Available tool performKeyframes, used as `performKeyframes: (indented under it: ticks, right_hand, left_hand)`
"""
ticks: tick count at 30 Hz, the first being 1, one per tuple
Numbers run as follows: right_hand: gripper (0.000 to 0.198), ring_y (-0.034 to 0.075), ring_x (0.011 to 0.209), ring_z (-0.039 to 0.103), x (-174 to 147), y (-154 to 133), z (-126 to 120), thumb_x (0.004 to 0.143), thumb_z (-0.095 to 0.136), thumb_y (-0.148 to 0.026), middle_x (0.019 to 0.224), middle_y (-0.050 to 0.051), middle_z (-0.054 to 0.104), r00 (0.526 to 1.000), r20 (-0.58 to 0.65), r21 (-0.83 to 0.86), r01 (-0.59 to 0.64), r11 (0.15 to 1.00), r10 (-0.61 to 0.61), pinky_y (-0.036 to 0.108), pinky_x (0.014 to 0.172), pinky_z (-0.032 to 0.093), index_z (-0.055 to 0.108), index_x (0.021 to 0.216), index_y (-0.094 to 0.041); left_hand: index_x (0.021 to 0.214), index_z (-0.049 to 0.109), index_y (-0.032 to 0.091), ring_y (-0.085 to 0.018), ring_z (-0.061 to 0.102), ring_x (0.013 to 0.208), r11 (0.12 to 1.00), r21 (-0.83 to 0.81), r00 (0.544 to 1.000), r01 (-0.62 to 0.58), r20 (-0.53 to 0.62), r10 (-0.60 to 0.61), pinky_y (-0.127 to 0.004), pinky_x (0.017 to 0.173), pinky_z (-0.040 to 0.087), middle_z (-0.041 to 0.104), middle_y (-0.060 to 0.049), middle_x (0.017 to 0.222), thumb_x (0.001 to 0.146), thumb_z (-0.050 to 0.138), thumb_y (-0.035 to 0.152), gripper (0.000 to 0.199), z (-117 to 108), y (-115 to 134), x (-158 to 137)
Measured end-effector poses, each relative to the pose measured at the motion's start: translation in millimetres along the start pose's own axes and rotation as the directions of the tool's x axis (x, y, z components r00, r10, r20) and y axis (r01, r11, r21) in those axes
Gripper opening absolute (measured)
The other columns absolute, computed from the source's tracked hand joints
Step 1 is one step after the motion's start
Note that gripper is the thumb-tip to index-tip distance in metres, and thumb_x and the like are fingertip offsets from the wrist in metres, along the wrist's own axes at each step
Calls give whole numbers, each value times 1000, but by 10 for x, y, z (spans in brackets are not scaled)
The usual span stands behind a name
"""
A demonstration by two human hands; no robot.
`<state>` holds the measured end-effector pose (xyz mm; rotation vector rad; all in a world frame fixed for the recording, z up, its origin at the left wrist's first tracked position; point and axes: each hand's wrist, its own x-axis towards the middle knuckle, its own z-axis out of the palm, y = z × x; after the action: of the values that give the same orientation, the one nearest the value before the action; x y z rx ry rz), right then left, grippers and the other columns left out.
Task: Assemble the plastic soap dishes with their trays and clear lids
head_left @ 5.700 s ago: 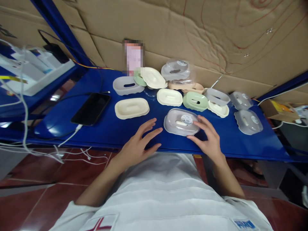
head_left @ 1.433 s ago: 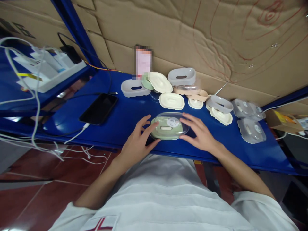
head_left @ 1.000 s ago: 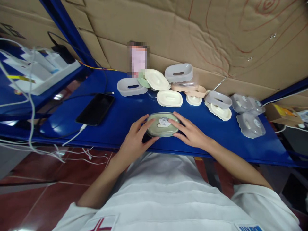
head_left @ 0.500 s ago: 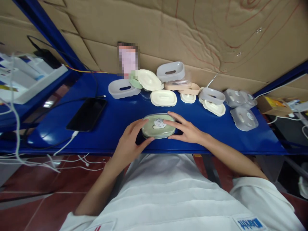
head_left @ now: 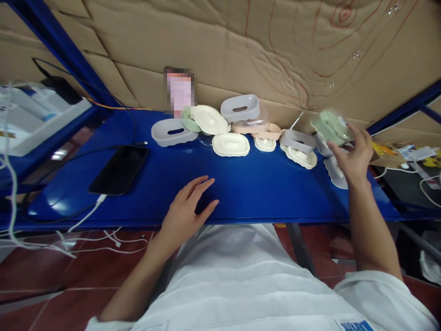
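My right hand [head_left: 356, 149] grips a green soap box [head_left: 329, 128] with a clear lid, holding it tilted over the grey soap boxes [head_left: 336, 172] at the right end of the blue table [head_left: 262, 193]. Some of those grey boxes are partly hidden by the held box and my fingers. My left hand [head_left: 188, 207] rests near the table's front edge, fingers apart, with nothing in it. Beyond it lies a cream oval piece [head_left: 230, 145].
Along the cardboard wall lie grey trays [head_left: 174, 133], a cream lid [head_left: 210, 119], a peach tray [head_left: 272, 132] and several similar parts. A black phone [head_left: 119, 169] with a white cable lies at the left. A small cardboard box [head_left: 389, 158] stands at the far right.
My right hand has carried the green soap box from the table's front middle to the right, above the grey boxes. My left hand has let go and stayed near its place.
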<state>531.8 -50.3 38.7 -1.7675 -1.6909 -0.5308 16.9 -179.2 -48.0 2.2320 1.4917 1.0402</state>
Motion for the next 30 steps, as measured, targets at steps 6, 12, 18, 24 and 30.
performKeyframes:
  ticks: [6,12,18,24,30]
  right_hand:
    - [71,29,134,56,388,363,203,97,79,-42,150,31,53,926,153,-313,-286,906,345,41,98,40,55,158,-13]
    - [81,33,122,59,390,251,210,96,78,-53,151,33,52,855,212,-401,-366,839,474,44,88,33,50,160,-12]
    - [56,32,136,56,302,-152,158,113,52,-40,155,31,56,941,336,-296,70,953,36,40,100,39,51,159,-8]
    - [36,31,116,69,165,-613,371,108,62,-37,130,19,78,829,521,-144,318,937,-201,38,97,42,77,132,-14]
    - [40,32,113,70,-287,-1176,242,112,52,-39,124,17,80,787,381,-14,531,848,-486,45,101,43,75,133,-14]
  left_hand:
    - [146,62,31,-30,67,135,998,31,999,-50,-12,50,-51,116,57,65,-9,150,109,62,42,39,6,-20,0]
    - [139,66,26,-29,71,128,991,67,994,-113,-7,114,-50,110,57,69,-11,145,109,62,38,33,11,-28,5]
    - [137,68,24,-29,71,127,983,99,988,-156,7,156,-47,107,56,72,-11,140,109,63,35,30,23,-31,7]
    - [135,70,22,-29,72,125,980,102,985,-171,5,172,-47,104,57,73,-12,138,110,62,36,30,17,-24,14]
    - [143,67,24,-30,71,129,982,114,988,-151,29,149,-47,108,56,72,-12,142,110,60,38,36,10,-5,14]
